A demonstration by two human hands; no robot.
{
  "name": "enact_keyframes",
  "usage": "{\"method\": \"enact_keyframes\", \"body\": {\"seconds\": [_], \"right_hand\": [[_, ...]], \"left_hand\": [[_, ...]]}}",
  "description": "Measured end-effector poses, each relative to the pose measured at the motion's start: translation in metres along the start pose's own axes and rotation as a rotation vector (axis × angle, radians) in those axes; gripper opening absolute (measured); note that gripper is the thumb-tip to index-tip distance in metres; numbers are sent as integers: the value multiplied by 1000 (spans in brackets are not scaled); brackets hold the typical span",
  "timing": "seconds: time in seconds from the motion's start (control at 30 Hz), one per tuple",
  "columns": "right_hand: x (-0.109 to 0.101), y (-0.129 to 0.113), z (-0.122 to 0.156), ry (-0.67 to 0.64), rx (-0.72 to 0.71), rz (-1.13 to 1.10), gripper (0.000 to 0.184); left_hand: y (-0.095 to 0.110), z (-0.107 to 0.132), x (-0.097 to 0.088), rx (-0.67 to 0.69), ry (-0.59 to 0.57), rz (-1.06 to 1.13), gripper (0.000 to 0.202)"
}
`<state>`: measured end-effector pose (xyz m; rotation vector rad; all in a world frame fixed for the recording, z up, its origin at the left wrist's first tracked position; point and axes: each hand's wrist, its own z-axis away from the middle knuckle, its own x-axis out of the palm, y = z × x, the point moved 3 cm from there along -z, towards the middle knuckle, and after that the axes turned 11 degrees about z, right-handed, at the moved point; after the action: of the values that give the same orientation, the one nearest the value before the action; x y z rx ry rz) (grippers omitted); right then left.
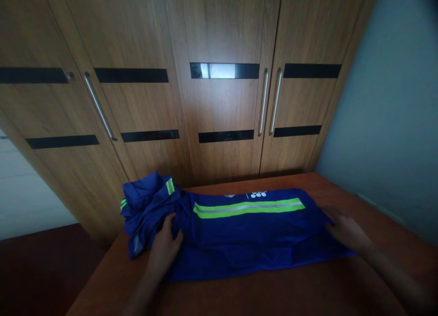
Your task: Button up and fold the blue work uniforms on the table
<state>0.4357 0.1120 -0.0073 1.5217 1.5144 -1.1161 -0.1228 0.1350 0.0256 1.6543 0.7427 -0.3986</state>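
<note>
A blue work shirt (pixel 246 234) with lime-green and silver reflective stripes lies spread across a brown wooden table (pixel 273 293). Its left end is bunched into a crumpled heap. My left hand (pixel 164 245) rests on the cloth beside that heap, fingers curled into the folds, gripping the fabric. My right hand (pixel 345 230) lies at the shirt's right edge, fingers stretched out flat on the cloth. A small white logo shows near the shirt's far edge.
A wooden wardrobe (pixel 191 101) with black strips and long metal handles (pixel 263 101) stands right behind the table. A grey-blue wall (pixel 393 124) runs along the right. Dark floor (pixel 41 270) lies left of the table.
</note>
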Motion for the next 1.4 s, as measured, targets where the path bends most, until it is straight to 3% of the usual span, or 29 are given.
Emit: {"method": "enact_keyframes", "body": {"seconds": [0.07,0.13,0.23,0.43,0.63,0.73,0.83,0.97,1.13,1.3,1.4], "right_hand": [[4,-26,12,-42,-116,3,50],[11,-55,27,-122,-217,-40,45],[20,-81,45,-184,-256,-102,36],[26,-80,52,-117,-186,-141,34],[23,-85,52,-114,-143,-143,34],[22,-87,53,-132,-112,-141,35],[22,-89,52,-190,-108,-180,34],[20,-92,50,-291,-110,-245,31],[12,-96,44,-358,-132,-278,29],[9,-98,38,-429,-175,-259,19],[8,-96,34,-409,-171,-229,18]], "left_hand": [[4,4,2,7,10,-108,60],[7,6,4,39,0,-168,65],[6,7,6,124,-13,-197,65],[4,4,5,339,-3,-203,45],[41,8,4,516,-54,-247,51],[48,8,-5,438,-53,-258,50],[34,8,-16,259,-59,-310,46],[15,19,-23,66,-197,-424,46],[38,37,-24,164,-114,-670,47],[53,45,8,188,-469,-621,55],[55,46,23,250,-536,-611,33]]}}
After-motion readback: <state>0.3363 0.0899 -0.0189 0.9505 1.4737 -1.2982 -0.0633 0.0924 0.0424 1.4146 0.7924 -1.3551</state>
